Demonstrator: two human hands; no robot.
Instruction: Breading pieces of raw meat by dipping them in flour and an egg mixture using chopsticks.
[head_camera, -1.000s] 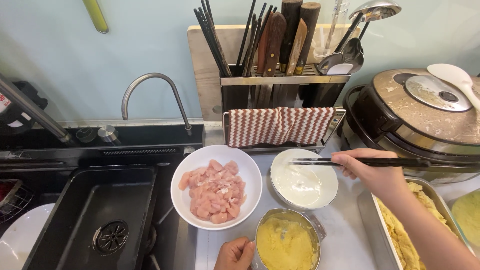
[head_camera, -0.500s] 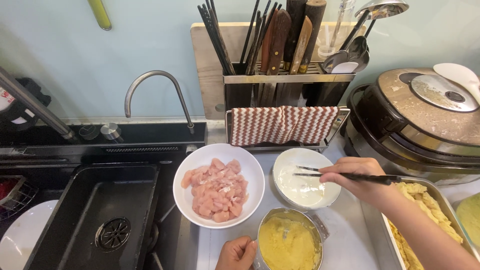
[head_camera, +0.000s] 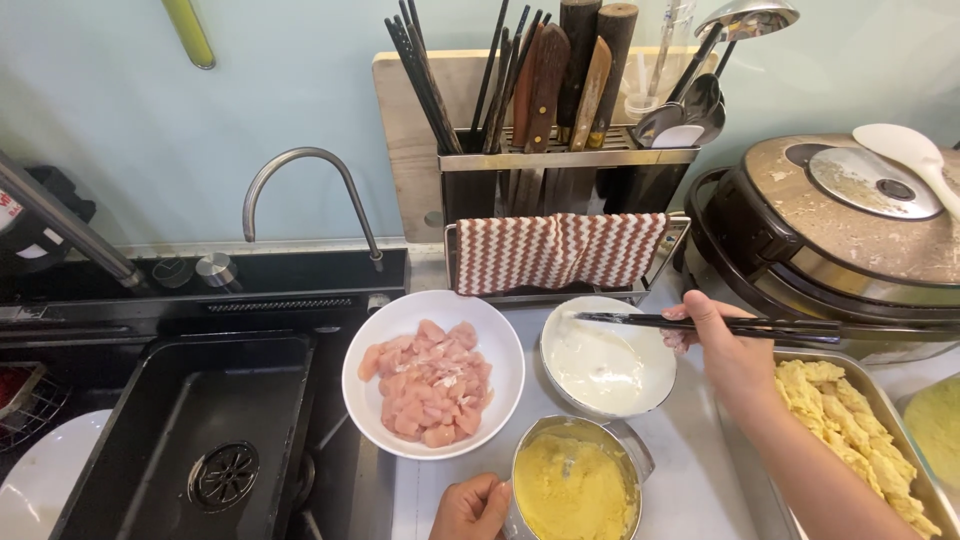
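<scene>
This is a home kitchen, shown by the black sink (head_camera: 190, 430) with its curved tap (head_camera: 300, 185), a rack of knives and chopsticks (head_camera: 560, 150), a rice cooker (head_camera: 850, 230) and a bowl of raw meat (head_camera: 432, 372).

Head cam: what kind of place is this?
Most likely a home kitchen counter. A black sink with a curved tap sits left, a utensil rack holds chopsticks and knives, and a white bowl of raw meat pieces stands beside a rice cooker.
</scene>
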